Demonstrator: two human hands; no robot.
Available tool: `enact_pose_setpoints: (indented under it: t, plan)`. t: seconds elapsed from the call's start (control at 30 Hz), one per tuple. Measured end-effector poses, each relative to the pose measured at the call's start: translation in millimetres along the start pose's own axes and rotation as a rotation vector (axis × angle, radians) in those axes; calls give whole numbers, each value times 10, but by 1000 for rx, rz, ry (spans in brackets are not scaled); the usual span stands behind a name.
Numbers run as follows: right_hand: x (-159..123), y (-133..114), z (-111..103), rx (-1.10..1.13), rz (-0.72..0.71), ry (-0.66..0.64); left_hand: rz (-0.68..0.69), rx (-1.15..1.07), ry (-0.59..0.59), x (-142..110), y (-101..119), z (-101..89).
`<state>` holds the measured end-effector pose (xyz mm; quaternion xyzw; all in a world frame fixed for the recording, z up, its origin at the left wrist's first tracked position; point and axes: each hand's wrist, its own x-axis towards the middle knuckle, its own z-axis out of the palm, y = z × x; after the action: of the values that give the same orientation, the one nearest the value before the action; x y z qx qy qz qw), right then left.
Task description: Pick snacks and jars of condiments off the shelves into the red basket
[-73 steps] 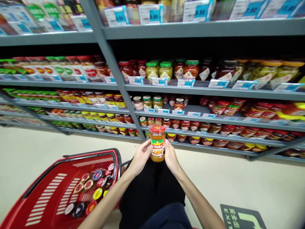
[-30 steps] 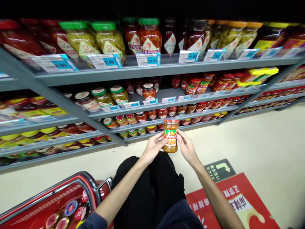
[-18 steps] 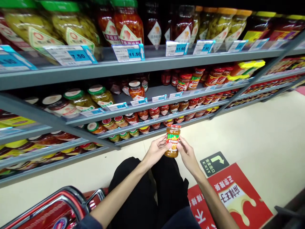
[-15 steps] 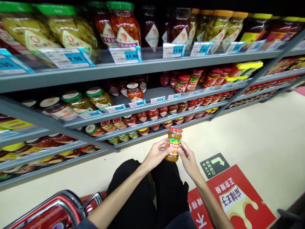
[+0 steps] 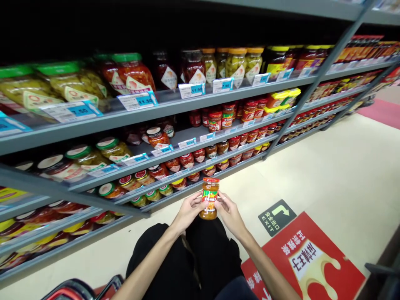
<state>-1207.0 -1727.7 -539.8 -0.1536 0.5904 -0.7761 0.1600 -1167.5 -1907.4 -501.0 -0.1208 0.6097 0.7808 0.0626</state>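
Between both hands I hold a small glass jar of sauce (image 5: 209,209), upright, with a red lid and a red and green label facing me. My left hand (image 5: 190,211) grips its left side, the thumb over the lower label. On the other side my right hand (image 5: 230,211) is closed against the glass, its thumb at the label's edge. The jar is above my knees, in front of the bottom shelves. Fingers behind the jar are partly hidden.
Shelves (image 5: 168,112) of jars and price tags run along the left and far side. A red basket (image 5: 73,290) with a black rim sits at the lower left. On the pale floor are a dark exit sign (image 5: 277,217) and a red poster (image 5: 315,254).
The view has tilted up and swung right, showing more shelving at the far right and less of the basket. Both hands still hold the jar, much as before.
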Motion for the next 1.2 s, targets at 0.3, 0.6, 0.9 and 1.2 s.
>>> enact_pose_setpoints:
  t: [0.3,0.6,0.9,1.2]
  plan:
    - [-203,-501,-759,-151,-80,198,-47,84,-277,572,113,706]
    - [558,-709,-1092,-164,-246,126,184,38,-212,1121,430,927]
    - [1699,-1618,-1578,-347,-70,-188,188,-14,3,1597,701,1129]
    - [2049,-1442,-2143,-355,-137,-154,275,126,71,2151,649,1462]
